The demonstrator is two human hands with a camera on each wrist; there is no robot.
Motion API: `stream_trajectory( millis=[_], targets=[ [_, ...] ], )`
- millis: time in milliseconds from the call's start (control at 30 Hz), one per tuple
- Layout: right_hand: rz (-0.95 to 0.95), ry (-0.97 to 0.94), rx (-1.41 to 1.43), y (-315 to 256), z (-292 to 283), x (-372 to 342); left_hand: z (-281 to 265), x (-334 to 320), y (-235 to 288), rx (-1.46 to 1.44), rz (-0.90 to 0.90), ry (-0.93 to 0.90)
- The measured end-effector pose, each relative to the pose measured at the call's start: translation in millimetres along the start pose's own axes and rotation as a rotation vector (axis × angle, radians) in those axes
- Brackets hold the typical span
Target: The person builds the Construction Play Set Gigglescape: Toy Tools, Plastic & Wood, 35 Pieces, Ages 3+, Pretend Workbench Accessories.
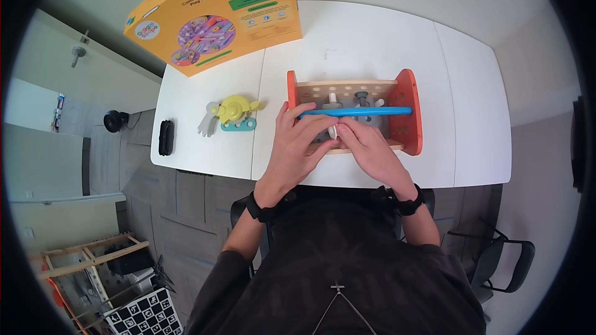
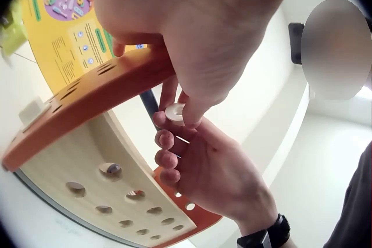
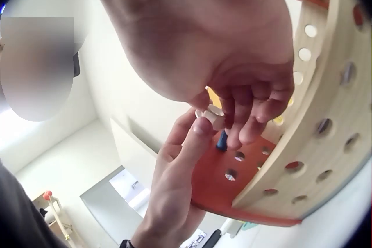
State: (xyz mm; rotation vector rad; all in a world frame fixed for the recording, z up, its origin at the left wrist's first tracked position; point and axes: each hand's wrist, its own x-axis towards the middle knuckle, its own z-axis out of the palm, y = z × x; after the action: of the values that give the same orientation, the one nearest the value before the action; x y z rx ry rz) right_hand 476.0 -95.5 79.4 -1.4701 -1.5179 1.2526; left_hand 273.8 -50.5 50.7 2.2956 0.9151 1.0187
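A small white round piece point(image 1: 333, 131) is pinched between the fingertips of both hands, over the front edge of a toolbox with orange end panels point(image 1: 410, 111) and a blue bar point(image 1: 366, 111). My left hand point(image 1: 295, 149) comes from the left, its upper fingers by the bar's left end. From the right, my right hand point(image 1: 375, 155) holds the piece with thumb and fingers. In the left wrist view the white piece point(image 2: 175, 113) shows a ring-like face; the right wrist view shows the white piece point(image 3: 213, 118) between both hands' fingertips. Grey and white pieces point(image 1: 362, 97) stand inside the box.
Left of the toolbox, a yellow toy piece point(image 1: 233, 109) lies with a grey claw-like piece point(image 1: 208, 121) and a teal strip point(image 1: 239, 125). A black case point(image 1: 166, 138) is near the table's left edge. The yellow carton point(image 1: 217, 18) stands at the back left.
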Motion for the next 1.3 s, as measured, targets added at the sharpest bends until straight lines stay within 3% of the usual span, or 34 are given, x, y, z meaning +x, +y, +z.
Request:
stream_trajectory(
  millis=[200, 300, 400, 500, 633, 833, 1100, 1300],
  targets=[
    [-0.035, -0.051, 0.059, 12, -2, 6, -2, 0, 0, 0.012, 0.007, 0.001],
    [-0.075, -0.049, 0.024, 23, 2, 6, 1, -5, -1, -0.344, -0.171, 0.090],
    [-0.025, -0.014, -0.143, 21, 3, 5, 2, -4, -7, -0.321, -0.327, 0.160],
    [0.020, -0.035, -0.173, 23, 4, 9, -6, 1, -12, -0.387, -0.562, 0.152],
    [0.049, -0.025, -0.197, 25, 6, 11, -8, -2, -30, -0.523, -0.713, 0.003],
    [0.040, -0.062, -0.238, 33, 11, 18, -14, 1, -28, -0.609, -0.748, -0.159],
    [-0.093, -0.169, -0.502, 42, 17, 39, -3, -11, -17, -0.530, -0.723, -0.064],
    [0.037, -0.205, -0.434, 31, 18, 37, 2, -19, -3, -0.526, -0.673, -0.016]
  ],
)
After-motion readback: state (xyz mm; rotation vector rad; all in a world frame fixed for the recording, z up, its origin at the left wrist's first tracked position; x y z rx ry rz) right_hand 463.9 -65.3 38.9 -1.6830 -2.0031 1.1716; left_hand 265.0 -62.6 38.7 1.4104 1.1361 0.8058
